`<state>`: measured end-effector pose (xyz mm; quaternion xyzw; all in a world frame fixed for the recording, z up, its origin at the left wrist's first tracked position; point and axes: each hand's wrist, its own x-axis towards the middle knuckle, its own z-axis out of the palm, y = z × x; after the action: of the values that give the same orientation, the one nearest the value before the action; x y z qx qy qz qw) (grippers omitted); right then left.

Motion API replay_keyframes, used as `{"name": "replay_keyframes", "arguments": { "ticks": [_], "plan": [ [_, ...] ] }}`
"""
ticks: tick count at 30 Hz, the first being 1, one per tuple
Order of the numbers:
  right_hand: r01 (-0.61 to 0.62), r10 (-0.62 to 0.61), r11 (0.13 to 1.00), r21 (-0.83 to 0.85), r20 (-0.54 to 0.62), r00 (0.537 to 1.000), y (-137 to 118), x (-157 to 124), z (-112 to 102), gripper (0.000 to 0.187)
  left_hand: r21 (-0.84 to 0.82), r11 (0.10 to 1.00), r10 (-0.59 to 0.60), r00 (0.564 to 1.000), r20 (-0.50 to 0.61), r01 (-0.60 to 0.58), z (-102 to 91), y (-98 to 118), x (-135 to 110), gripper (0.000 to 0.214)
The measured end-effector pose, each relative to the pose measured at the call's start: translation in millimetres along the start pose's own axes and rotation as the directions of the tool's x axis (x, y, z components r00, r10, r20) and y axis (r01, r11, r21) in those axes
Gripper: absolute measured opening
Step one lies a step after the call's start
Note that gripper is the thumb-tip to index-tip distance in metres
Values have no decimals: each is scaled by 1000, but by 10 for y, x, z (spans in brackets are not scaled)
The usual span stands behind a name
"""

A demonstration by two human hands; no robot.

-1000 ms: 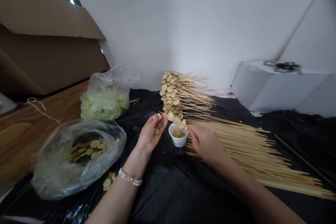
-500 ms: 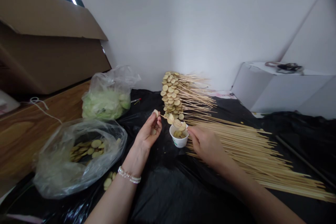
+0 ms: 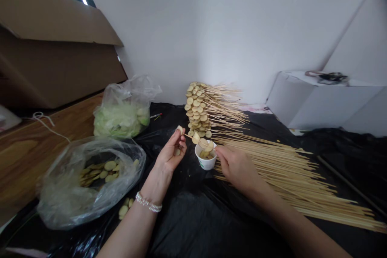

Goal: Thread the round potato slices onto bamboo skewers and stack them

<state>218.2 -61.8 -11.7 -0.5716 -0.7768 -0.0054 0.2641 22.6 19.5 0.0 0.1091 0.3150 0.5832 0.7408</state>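
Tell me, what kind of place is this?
Probably a makeshift food-preparation corner: there's a thin wooden skewer of pale round slices, a clear plastic bag of similar slices, and shiny black plastic sheeting spread below.

white cup [image 3: 207, 165]: upright, green mark on side, pale slices [image 3: 204, 155] inside. skewer [image 3: 188, 135]: thin wooden stick, slanted across above the cup's mouth, tip out past the cup's left side, other end pinched in right hand [image 3: 237, 165]. threaded slices [image 3: 196, 137]: at least three, thin, pale yellow, strung over the cup. loose slice [image 3: 180, 130]: round, in left hand [image 3: 171, 153], left of and beyond the cup, by the tip; contact unclear. second slice [image 3: 177, 152] tucked in same hand.
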Motion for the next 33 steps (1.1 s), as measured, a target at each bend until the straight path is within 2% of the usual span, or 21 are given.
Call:
{"name": "replay_keyframes", "arguments": {
  "ticks": [10,18,26,33],
  "plan": [
    [-8,8,1000,15,37,999,-6,-6,29,23,121,980,154,988,23,-155,-20,-80,23,10],
    [-9,9,1000,12,27,1000,-36,-2,24,25,136,977,158,986,51,-164,21,-132,-48,11],
    [-20,20,1000,-4,24,1000,-29,-3,-4,23,158,976,139,988,60,-147,5,-136,-12,10],
    [-14,15,1000,-14,13,1000,-35,-9,6,24,164,968,184,982,48,-190,-1,-157,-9,12]
  ]
}}
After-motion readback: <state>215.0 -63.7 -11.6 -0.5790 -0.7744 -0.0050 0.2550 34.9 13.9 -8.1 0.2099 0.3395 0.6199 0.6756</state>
